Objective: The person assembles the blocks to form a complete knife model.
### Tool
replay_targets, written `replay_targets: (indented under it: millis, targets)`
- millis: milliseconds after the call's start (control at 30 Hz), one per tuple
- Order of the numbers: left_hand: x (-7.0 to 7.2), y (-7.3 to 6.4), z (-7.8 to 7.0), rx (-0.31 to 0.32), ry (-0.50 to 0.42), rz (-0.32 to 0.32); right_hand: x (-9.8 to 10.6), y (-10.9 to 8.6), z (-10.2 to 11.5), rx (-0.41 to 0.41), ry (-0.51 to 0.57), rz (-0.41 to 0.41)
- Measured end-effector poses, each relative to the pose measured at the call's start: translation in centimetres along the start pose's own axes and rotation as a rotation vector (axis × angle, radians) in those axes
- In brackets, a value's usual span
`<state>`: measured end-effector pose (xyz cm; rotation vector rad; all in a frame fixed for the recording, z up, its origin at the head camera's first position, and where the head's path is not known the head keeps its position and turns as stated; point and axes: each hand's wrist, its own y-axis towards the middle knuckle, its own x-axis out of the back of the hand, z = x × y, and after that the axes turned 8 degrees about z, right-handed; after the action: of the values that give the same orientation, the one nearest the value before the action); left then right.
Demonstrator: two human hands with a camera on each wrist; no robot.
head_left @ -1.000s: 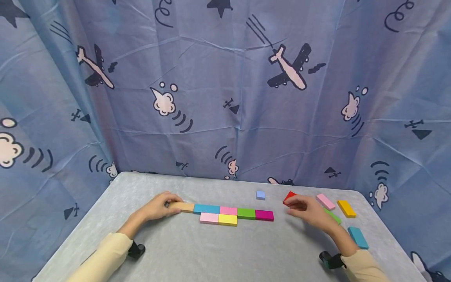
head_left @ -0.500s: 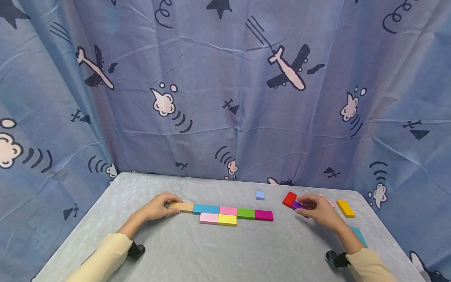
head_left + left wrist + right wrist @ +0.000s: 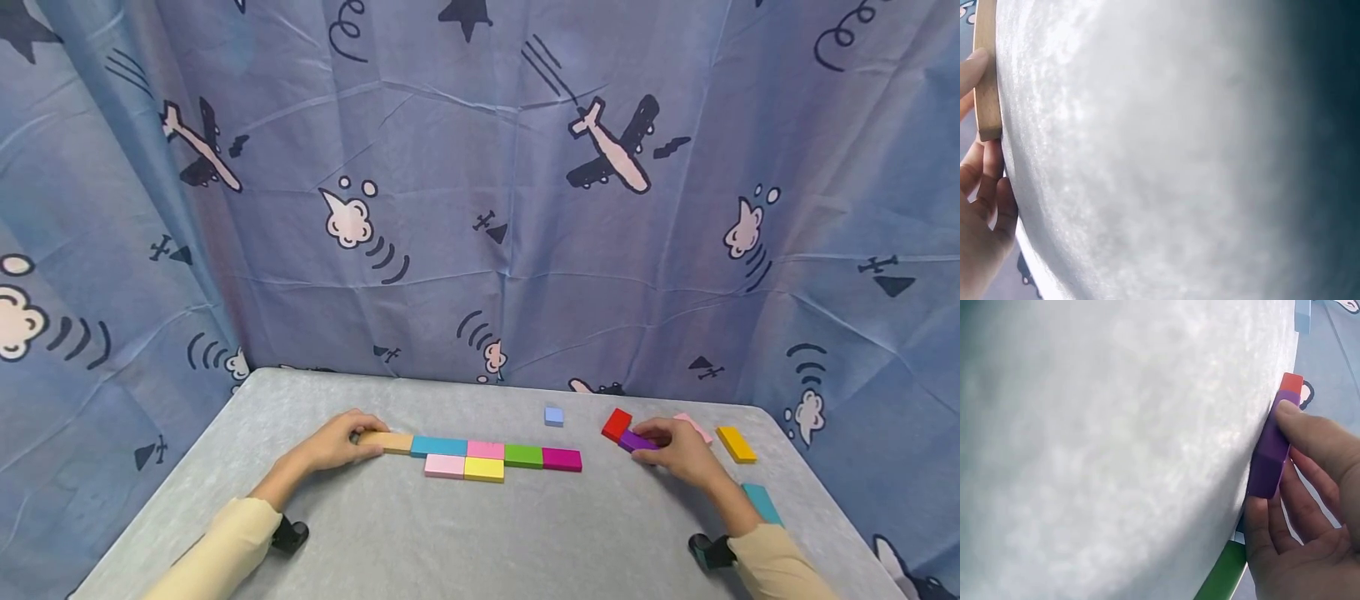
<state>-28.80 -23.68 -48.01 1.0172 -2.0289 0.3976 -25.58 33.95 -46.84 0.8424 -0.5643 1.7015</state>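
At the row's left end, my left hand (image 3: 333, 442) grips a tan wooden block (image 3: 396, 442) between thumb and fingers. Blue (image 3: 439, 447), pink (image 3: 486, 449), green (image 3: 523, 455) and magenta (image 3: 562, 459) blocks continue that row end to end. A light pink block (image 3: 445, 466) and a yellow block (image 3: 484, 469) lie along its near side. Further right, my right hand (image 3: 678, 450) pinches a purple block (image 3: 1269, 450), thumb on its near face and fingers round its end. A red block (image 3: 617, 424) sits right at the purple block's far end.
A small light-blue block (image 3: 553, 417) lies behind the row. Around my right hand are a pink block (image 3: 693, 426), an orange-yellow block (image 3: 736, 445), a teal block (image 3: 762, 504) and a green block (image 3: 1222, 572). A patterned curtain (image 3: 450, 317) hangs behind the table (image 3: 480, 542).
My right hand has shifted right from beside the red block and now pinches the purple block, which it hid before. My left hand and the row stay in place.
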Motion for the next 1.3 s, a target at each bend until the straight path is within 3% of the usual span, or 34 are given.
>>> replay_targets:
  millis: [267, 567, 867, 1300]
  targets:
    - [-0.1, -0.1, 0.0, 0.001, -0.004, 0.0, 0.2, -0.3, 0.7, 0.013, 0.003, -0.002]
    - [-0.2, -0.2, 0.1, 0.016, 0.006, 0.001, -0.4, -0.1, 4.2, 0.112, 0.081, 0.073]
    - [-0.1, -0.1, 0.2, 0.01, 0.004, -0.002, -3.7, 1.2, 7.8, 0.266, 0.184, 0.218]
    - [0.0, 0.0, 0.0, 0.024, -0.003, 0.009, -8.3, 3.7, 12.8, 0.307, 0.198, 0.309]
